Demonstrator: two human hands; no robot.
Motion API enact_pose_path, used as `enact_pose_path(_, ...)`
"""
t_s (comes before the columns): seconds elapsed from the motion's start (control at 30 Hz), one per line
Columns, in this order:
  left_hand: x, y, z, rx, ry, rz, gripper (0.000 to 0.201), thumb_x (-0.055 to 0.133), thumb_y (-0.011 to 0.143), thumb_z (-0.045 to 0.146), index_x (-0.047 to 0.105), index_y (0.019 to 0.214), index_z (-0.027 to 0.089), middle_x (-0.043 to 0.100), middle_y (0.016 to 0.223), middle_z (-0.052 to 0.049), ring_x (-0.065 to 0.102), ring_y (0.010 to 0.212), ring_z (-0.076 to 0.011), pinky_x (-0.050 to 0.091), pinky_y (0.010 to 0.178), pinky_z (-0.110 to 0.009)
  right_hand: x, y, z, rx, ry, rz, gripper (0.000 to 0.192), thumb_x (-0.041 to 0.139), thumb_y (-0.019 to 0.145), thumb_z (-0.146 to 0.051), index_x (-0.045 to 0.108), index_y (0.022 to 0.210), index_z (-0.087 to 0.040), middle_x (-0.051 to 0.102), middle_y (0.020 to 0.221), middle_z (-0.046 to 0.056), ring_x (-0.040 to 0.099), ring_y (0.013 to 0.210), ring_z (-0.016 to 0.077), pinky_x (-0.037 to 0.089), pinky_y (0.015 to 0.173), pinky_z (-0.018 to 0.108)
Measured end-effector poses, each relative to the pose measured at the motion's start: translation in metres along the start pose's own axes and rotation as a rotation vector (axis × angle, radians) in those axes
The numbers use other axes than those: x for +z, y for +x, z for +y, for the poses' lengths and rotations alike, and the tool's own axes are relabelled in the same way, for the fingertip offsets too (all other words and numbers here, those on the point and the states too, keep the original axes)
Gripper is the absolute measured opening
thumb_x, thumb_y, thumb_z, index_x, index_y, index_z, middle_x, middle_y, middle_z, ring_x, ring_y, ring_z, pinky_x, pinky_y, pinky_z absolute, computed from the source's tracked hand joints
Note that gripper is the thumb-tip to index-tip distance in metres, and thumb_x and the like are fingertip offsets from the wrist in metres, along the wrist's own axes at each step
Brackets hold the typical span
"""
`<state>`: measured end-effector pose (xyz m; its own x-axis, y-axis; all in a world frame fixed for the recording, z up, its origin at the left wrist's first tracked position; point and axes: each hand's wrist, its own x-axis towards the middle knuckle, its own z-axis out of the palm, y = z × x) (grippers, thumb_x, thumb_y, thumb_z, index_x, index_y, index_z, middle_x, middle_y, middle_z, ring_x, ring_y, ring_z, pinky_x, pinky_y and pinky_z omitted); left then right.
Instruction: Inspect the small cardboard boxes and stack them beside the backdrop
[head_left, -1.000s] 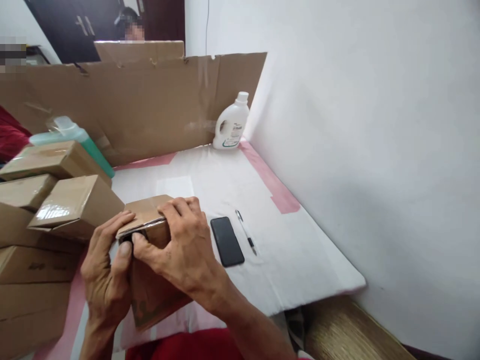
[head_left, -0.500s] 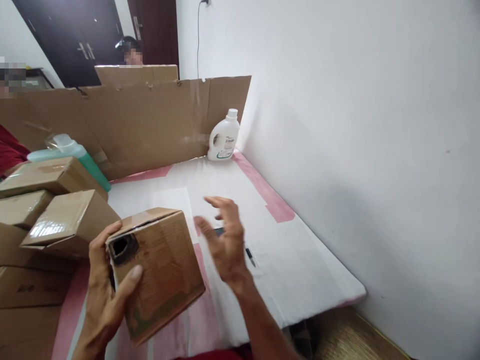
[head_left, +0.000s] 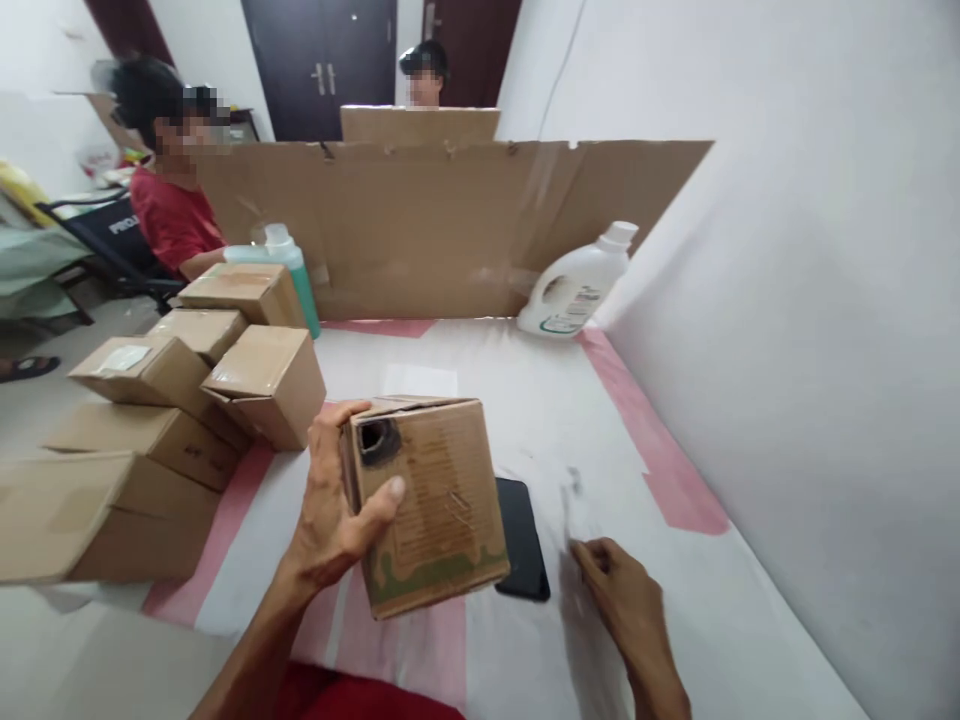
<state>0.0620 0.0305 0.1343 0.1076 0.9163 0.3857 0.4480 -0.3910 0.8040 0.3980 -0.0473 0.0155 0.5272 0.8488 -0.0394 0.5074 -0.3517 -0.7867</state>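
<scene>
My left hand [head_left: 334, 510] grips a small cardboard box [head_left: 439, 510] by its left side, thumb across the near face. That face has a dark-edged hole in its upper left corner, brown stains and a green band below. To the right, my right hand [head_left: 622, 600] is low over the white table cover, fingertips pinched together. A thin, motion-blurred pen [head_left: 569, 505] sticks up from those fingertips. Between the box and my right hand lies a black phone [head_left: 523, 540], partly hidden by the box.
Several cardboard boxes [head_left: 262, 375] stand at the left. Behind them is a bottle of green liquid [head_left: 301, 285]. A white jug [head_left: 577, 285] leans near the cardboard partition [head_left: 427, 230]. A white wall [head_left: 825, 350] borders the right. One person in red [head_left: 172, 215] sits at the left, another behind the partition.
My right hand has moved down and right from beside the box, and its spread fingers have closed on the pen. The view has turned left, showing more boxes. The box remains in my left hand.
</scene>
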Motion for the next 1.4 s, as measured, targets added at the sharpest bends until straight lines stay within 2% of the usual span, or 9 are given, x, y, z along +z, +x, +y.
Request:
enact_pose_path(0.13, -0.001, 0.000, 0.002, -0.003, -0.071, -0.004, 0.063, 0.067, 0.086, 0.041, 0.042, 0.143, 0.029, 0.050, 0.140, -0.011, 0.053, 0.130, -0.0315, 0.044, 0.113, -0.051, -0.010, 0.000, -0.068, 0.028, 0.662, 0.199, 0.027, 0.083, 0.076, -0.046, 0.067, 0.074, -0.023, 0.065, 0.062, 0.000, 0.060, 0.052, 0.0176, 0.045, 0.048, 0.030)
enact_pose_path(0.2, -0.002, 0.000, 0.002, -0.009, -0.085, -0.006, 0.064, 0.068, 0.085, 0.040, 0.041, 0.143, 0.029, 0.049, 0.142, -0.011, 0.052, 0.131, -0.0317, 0.043, 0.114, -0.051, -0.009, -0.011, -0.114, -0.086, 0.887, 0.123, 0.026, 0.085, 0.076, -0.043, 0.069, 0.084, -0.023, 0.071, 0.072, 0.001, 0.069, 0.062, 0.0194, 0.051, 0.051, 0.029)
enact_pose_path(0.33, 0.000, 0.000, 0.002, 0.029, -0.070, -0.007, 0.066, 0.069, 0.086, 0.040, 0.041, 0.144, 0.027, 0.047, 0.144, -0.012, 0.049, 0.135, -0.0323, 0.040, 0.117, -0.052, 0.010, -0.042, -0.189, -0.409, 0.905, -0.127, 0.008, 0.076, 0.091, -0.030, 0.074, 0.095, -0.024, 0.076, 0.094, 0.005, 0.071, 0.066, 0.0173, 0.056, 0.054, 0.029)
enact_pose_path(0.5, 0.001, -0.005, 0.003, 0.104, -0.011, -0.005, 0.069, 0.073, 0.088, 0.044, 0.040, 0.147, 0.026, 0.046, 0.146, -0.012, 0.042, 0.142, -0.0313, 0.034, 0.122, -0.049, 0.040, -0.060, -0.221, -0.599, 0.769, -0.301, 0.010, 0.072, 0.095, -0.020, 0.076, 0.102, -0.026, 0.072, 0.102, 0.005, 0.071, 0.079, 0.0166, 0.058, 0.061, 0.028)
enact_pose_path(0.83, 0.003, -0.009, 0.000, 0.136, 0.048, 0.007, 0.072, 0.073, 0.084, 0.037, 0.038, 0.146, 0.026, 0.048, 0.144, -0.012, 0.043, 0.138, -0.0325, 0.037, 0.118, -0.052, 0.044, -0.059, -0.214, -0.492, 0.826, -0.309, 0.002, 0.066, 0.100, -0.025, 0.067, 0.099, -0.024, 0.070, 0.101, 0.003, 0.068, 0.073, 0.0130, 0.055, 0.056, 0.023)
enact_pose_path(1.03, 0.000, -0.009, -0.002, 0.149, 0.029, -0.001, 0.070, 0.070, 0.085, 0.038, 0.039, 0.147, 0.027, 0.048, 0.144, -0.011, 0.042, 0.139, -0.0331, 0.037, 0.118, -0.055, 0.024, -0.021, -0.212, -0.447, 0.678, -0.102, 0.022, 0.068, 0.099, -0.042, 0.064, 0.094, -0.022, 0.067, 0.075, -0.002, 0.059, 0.057, 0.0115, 0.047, 0.050, 0.022)
enact_pose_path(1.17, -0.002, -0.010, -0.005, 0.130, 0.006, 0.023, 0.068, 0.070, 0.086, 0.040, 0.041, 0.147, 0.029, 0.049, 0.144, -0.012, 0.046, 0.138, -0.0351, 0.038, 0.117, -0.059, 0.008, 0.023, -0.163, -0.328, 0.224, 0.045, 0.039, 0.046, 0.107, -0.053, 0.056, 0.087, -0.022, 0.063, 0.070, -0.001, 0.059, 0.062, 0.0150, 0.043, 0.059, 0.026)
enact_pose_path(1.27, -0.003, -0.012, -0.009, 0.106, -0.006, 0.024, 0.069, 0.071, 0.086, 0.041, 0.042, 0.148, 0.031, 0.050, 0.144, -0.012, 0.050, 0.134, -0.0363, 0.039, 0.115, -0.061, 0.007, 0.037, -0.101, -0.053, -0.510, -0.162, 0.030, 0.045, 0.109, -0.037, 0.058, 0.088, -0.020, 0.070, 0.079, 0.006, 0.065, 0.074, 0.0193, 0.037, 0.065, 0.029)
enact_pose_path(1.4, -0.003, -0.011, -0.012, 0.090, 0.010, 0.015, 0.072, 0.072, 0.085, 0.044, 0.043, 0.149, 0.030, 0.051, 0.145, -0.012, 0.056, 0.129, -0.0367, 0.043, 0.112, -0.062, 0.015, 0.028, -0.037, 0.104, -0.739, -0.343, 0.017, 0.058, 0.103, -0.026, 0.065, 0.091, -0.017, 0.076, 0.095, 0.014, 0.070, 0.085, 0.0245, 0.031, 0.064, 0.031)
